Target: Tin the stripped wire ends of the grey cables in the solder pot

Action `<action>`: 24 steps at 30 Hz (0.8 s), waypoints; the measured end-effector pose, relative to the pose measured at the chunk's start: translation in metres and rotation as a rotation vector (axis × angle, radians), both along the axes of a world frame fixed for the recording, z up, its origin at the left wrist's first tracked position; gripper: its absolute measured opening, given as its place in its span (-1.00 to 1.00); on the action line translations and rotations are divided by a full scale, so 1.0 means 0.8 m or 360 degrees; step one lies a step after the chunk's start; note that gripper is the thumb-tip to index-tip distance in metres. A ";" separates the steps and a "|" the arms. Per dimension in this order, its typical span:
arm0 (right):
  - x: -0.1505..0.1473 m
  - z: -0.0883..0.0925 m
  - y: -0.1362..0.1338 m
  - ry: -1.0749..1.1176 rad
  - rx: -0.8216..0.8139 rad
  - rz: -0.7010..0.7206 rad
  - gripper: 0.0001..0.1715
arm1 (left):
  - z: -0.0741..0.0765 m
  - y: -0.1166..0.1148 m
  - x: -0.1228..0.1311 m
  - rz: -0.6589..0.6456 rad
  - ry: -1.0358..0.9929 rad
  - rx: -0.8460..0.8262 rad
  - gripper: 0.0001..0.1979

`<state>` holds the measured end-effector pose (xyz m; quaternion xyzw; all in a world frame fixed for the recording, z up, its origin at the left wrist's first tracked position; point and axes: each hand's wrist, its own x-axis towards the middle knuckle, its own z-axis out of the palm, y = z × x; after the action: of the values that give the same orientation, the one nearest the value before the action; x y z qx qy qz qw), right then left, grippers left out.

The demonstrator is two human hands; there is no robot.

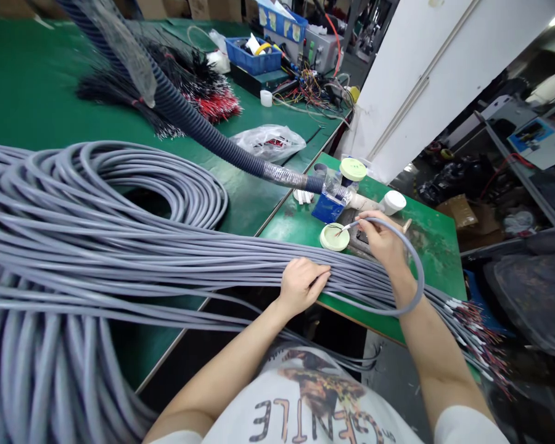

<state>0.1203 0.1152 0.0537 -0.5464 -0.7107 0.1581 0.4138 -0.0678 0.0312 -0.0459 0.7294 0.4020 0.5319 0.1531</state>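
My right hand (pixel 385 242) pinches a grey cable (pixel 416 259) close to its stripped end, and the cable bends round in a loop beside the wrist. Its thin bare wires (pixel 340 230) reach over a shallow pale-green round dish (pixel 334 238). My left hand (pixel 304 283) lies on the long bundle of grey cables (pixel 250 256), with thumb and fingers closed on a cable there; exactly which one is hidden. At the right, the bundle's other ends (pixel 478 336) fan out into coloured wires with white sleeves.
A ribbed dark hose (pixel 198 126) crosses the bench to a blue block (pixel 328 208) by the dish. Large grey coils (pixel 157 166) fill the left. Behind are black and red wire bundles (pixel 213 102), a plastic bag (pixel 271 142) and blue bins (pixel 254 58). A white jar (pixel 393 201) stands right.
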 end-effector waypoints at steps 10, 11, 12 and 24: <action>-0.007 -0.014 0.008 -0.0062 -0.0030 0.0038 -0.80 | 0.000 0.000 0.001 0.0022 0.0034 0.0016 -0.86; -0.007 -0.015 0.009 -0.0067 -0.0032 0.0036 -0.80 | 0.000 0.000 0.001 0.0025 0.0032 0.0020 -0.86; -0.007 -0.016 0.009 -0.0069 -0.0033 0.0037 -0.80 | 0.000 0.000 0.001 0.0026 0.0029 0.0023 -0.86; 0.041 0.022 -0.009 -0.0071 0.0204 -0.0188 -0.79 | 0.001 0.000 -0.001 0.0008 0.0059 0.0031 -0.85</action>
<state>0.1534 0.1082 0.0714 -0.5631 -0.6951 0.0753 0.4406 -0.0685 0.0314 -0.0455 0.7395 0.4015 0.5226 0.1371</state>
